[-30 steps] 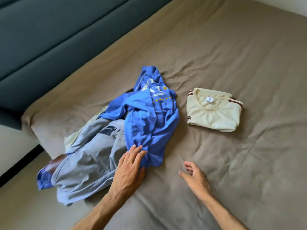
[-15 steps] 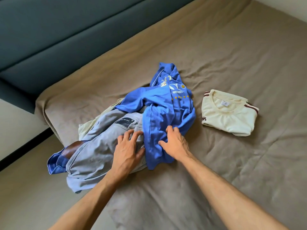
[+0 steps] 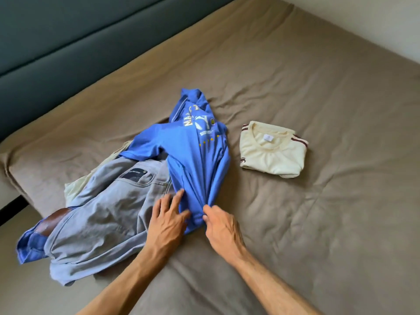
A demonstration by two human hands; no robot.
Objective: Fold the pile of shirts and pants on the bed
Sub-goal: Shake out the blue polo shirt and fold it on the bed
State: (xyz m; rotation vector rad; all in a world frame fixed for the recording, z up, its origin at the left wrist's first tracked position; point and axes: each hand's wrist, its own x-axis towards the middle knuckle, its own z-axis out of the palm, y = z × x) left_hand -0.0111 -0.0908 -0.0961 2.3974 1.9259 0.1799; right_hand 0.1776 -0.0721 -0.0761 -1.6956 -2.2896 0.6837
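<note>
While right hand (image 3: 221,228) pinches blue shirt (image 3: 197,164) hem | left hand (image 3: 167,220) rests beside

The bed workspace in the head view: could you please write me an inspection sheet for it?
Surface: bed under a wrinkled brown sheet.
Job's things: blue T-shirt bunched, lying partly over grey jeans; a pale garment and a blue garment under them; cream T-shirt folded, lying apart.
Clutter: nothing seen.
Grippers: right hand pinches the blue T-shirt's hem; left hand rests on it, fingers spread.
Cables: nothing seen.
Surroundings: dark teal headboard, pale wall.
</note>
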